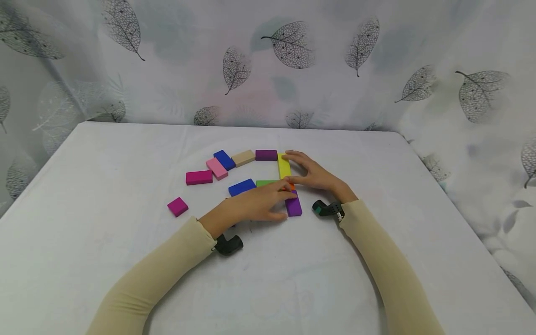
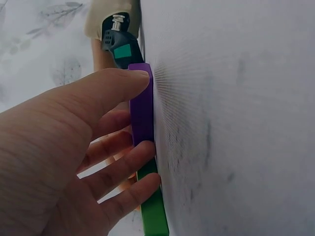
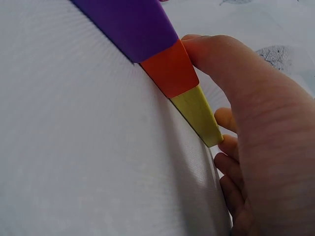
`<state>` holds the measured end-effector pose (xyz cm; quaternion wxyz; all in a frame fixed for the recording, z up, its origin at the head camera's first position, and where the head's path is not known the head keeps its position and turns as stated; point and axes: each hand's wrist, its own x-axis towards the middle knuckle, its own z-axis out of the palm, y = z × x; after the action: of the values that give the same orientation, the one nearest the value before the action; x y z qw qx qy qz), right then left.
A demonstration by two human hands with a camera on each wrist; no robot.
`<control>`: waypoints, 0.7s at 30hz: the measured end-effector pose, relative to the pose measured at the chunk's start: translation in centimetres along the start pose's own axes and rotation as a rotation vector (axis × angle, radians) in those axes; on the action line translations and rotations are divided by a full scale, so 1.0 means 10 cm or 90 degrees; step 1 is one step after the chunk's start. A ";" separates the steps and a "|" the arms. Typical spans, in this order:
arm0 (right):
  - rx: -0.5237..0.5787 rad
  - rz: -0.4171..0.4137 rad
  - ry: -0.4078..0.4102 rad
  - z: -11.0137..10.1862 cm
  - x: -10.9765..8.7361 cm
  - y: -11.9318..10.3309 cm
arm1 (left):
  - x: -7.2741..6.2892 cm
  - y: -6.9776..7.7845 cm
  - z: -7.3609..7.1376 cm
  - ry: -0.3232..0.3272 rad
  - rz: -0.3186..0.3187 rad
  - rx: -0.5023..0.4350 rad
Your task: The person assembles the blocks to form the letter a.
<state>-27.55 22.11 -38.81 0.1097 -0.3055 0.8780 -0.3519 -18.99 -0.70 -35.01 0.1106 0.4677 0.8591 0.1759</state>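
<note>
Flat coloured blocks form a bent line on the white table. My left hand (image 1: 260, 201) lies over part of it, its thumb on one end of a purple block (image 1: 294, 207) and its fingers bent along that block. In the left wrist view, two of those fingers reach past a green block (image 2: 155, 209). With my right hand (image 1: 316, 174) I span a yellow block (image 1: 284, 166): index finger at its far end, thumb beside the small orange block (image 3: 171, 70) that sits between yellow and purple. The left hand partly hides the orange and green blocks in the head view.
Left of the hands lie a blue block (image 1: 242, 187), a dark purple one (image 1: 266, 155), a tan one (image 1: 244, 158), another blue one (image 1: 224, 160), a pink one (image 1: 217, 168) and a magenta one (image 1: 198, 177). A magenta square block (image 1: 177, 206) lies apart. Leaf-patterned cloth hangs behind.
</note>
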 end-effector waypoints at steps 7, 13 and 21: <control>0.005 0.002 -0.002 0.00 0.01 0.00 | -0.03 0.00 -0.02 -0.006 -0.001 0.001; 0.015 0.005 0.001 0.01 0.01 -0.02 | -0.06 0.00 -0.07 -0.023 -0.016 -0.028; 0.007 0.012 -0.003 0.00 -0.01 -0.05 | -0.07 -0.01 -0.09 -0.032 -0.017 -0.037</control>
<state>-27.28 21.86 -38.50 0.1169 -0.2974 0.8786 -0.3550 -19.02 -1.52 -34.24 0.1482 0.4570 0.8567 0.1876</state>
